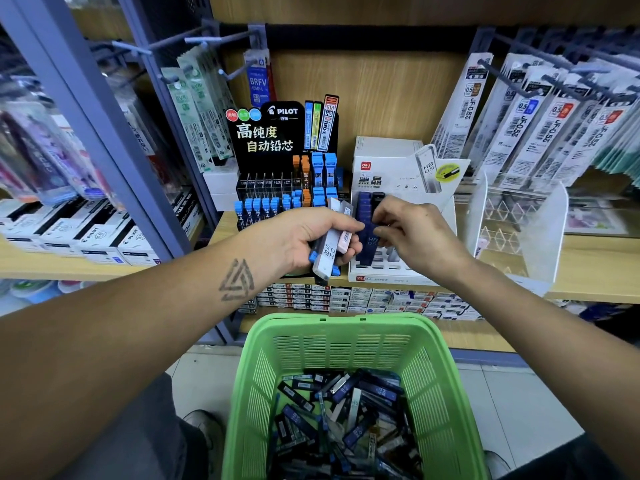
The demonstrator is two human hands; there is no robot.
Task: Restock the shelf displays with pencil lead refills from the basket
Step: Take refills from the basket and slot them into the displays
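Several pencil lead refills [327, 249], slim stiff plastic cases that look light and slick, sit bunched in the left hand [304, 240], whose fingers curl round them just left of the white Deli display [398, 181]. Right hand [412, 237] pinches one dark blue refill [367, 230] by its narrow sides at the display's front slots; the best hold is probably mid-length. Below the display, the green basket [446, 393] holds many more.

green slotted basket [346, 344], black Pilot display [266, 133] (blue-capped refills [258, 209]), white Deli display [388, 157]
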